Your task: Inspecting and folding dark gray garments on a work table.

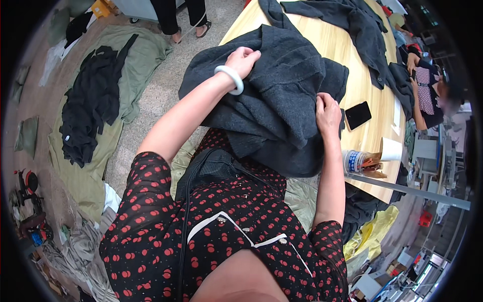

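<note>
A dark grey cloth garment (282, 95) hangs in loose folds over the near left edge of the wooden table (332, 45). My left hand (243, 62), with a pale bangle at its wrist, is closed with the fingertips pinched on the garment's upper part. At the garment's right side my right hand (328, 115) grips its edge, thumb and fingers together. Part of the garment falls in front of my body, and its exact kind is hidden by the folds. A black phone (358, 116) lies on the table just right of my right hand.
More dark garments (357, 30) lie along the table's far side. A jar (354, 161) and a white cup (391, 149) stand by a metal bar (412, 190). Across the table is another person (427, 90). Black clothing (93, 103) lies on green cloth (143, 55) on the left floor.
</note>
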Action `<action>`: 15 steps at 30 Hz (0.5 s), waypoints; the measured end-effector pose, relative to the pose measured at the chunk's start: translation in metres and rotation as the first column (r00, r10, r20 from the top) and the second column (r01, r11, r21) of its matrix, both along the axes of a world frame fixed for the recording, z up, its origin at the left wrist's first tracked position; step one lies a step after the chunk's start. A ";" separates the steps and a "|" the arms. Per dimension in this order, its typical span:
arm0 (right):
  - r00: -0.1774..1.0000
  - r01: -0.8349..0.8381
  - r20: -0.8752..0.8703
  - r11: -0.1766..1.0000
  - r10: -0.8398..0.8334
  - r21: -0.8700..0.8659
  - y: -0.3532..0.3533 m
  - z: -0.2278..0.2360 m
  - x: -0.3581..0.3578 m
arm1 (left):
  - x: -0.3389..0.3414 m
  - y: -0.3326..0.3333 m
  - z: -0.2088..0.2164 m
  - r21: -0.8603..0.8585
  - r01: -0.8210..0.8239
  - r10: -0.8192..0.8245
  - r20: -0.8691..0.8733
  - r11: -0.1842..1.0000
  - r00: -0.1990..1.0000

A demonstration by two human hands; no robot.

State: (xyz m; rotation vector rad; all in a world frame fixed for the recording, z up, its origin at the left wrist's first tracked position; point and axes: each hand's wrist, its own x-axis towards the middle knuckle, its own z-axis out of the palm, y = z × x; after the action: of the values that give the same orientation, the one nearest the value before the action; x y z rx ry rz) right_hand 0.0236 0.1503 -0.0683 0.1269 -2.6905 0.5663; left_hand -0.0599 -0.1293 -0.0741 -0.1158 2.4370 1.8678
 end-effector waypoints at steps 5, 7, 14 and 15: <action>0.996 -0.018 -0.088 0.998 0.013 -0.059 0.004 -0.010 0.012 | -0.033 0.030 -0.009 -0.174 0.140 -0.073 0.343 0.975 0.936; 0.996 -0.057 -0.073 0.987 0.046 -0.149 -0.007 0.005 0.013 | -0.042 0.029 -0.020 -0.099 0.161 -0.127 0.285 0.982 0.950; 0.872 -0.436 -0.227 0.899 0.434 0.044 -0.052 0.093 -0.018 | -0.066 0.047 0.034 -0.054 0.310 -0.310 -0.324 0.949 0.894; 0.878 -0.433 -0.203 0.900 0.434 0.052 -0.043 0.089 -0.032 | -0.045 0.055 0.073 0.120 0.446 -0.401 -0.279 0.887 0.872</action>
State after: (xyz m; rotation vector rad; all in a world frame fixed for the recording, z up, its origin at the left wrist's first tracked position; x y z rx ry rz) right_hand -0.0087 0.1072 0.0205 0.7656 -2.4575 0.6336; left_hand -0.1052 -0.0744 -0.0007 0.6509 2.1672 1.9660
